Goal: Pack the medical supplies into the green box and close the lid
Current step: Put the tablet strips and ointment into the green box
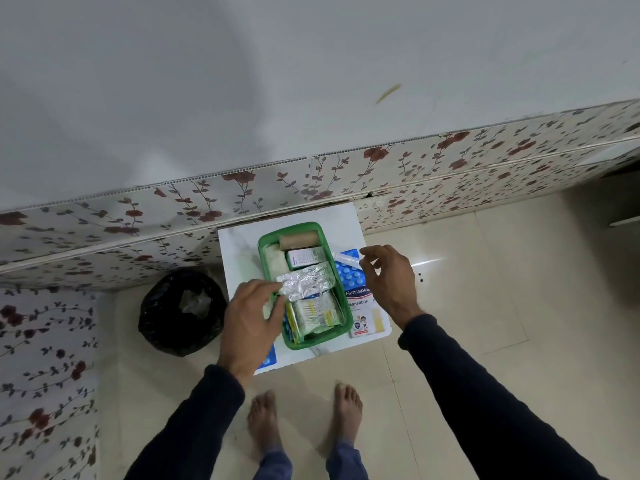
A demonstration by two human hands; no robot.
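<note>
Standing at centre frame on a small white square tabletop (239,251): one green rectangular plastic box (269,268), open-topped, no lid on it. Contents, from upper end to lower end of the box: brown rolled bandage (298,240) lying crosswise; white and pale-green carton (305,258); crinkled silver foil packet (306,282) lying across the middle; white and yellow printed packet (313,313). White padding (273,259) shows along the box's left wall.

Just right of the box, on the tabletop: blue blister sheet of round tablets (350,277), and a white and blue Hansaplast plaster carton (362,313) below it.

Left hand (249,323): fingers pinching the left end of the foil packet. Right hand (389,278): fingers loosely curled, fingertips on a small clear wrapper (346,257) over the blister sheet.

Left of the tabletop, on the cream tile floor (467,289): black plastic bag (181,311).
</note>
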